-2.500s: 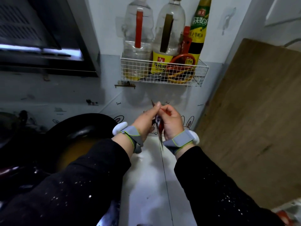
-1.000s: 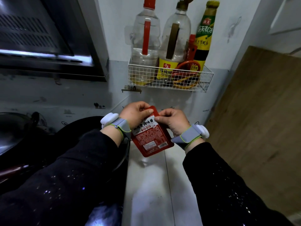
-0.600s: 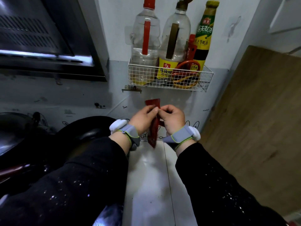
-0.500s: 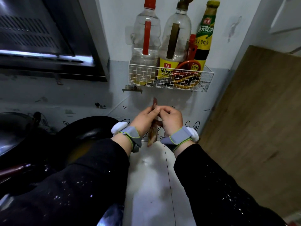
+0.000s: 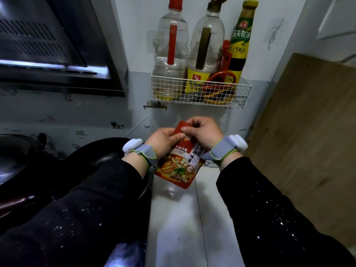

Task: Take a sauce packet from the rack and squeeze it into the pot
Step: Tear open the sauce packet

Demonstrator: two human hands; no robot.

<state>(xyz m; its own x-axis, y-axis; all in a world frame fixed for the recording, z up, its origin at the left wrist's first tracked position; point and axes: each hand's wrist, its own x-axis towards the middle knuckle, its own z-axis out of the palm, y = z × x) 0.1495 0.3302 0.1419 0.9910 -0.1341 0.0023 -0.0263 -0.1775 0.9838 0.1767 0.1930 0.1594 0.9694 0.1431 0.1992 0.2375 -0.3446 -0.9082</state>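
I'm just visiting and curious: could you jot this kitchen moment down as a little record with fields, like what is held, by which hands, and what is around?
held item: red sauce packet, printed noodle picture facing the camera
left hand: pinches the packet's top edge
right hand: pinches the same top edge, beside the left
packet state: cannot tell if torn open
packet position: above the white counter, not over the pot
pot: dark, to the left, mostly hidden by the left sleeve
rack: white wire basket on the wall, holding bottles
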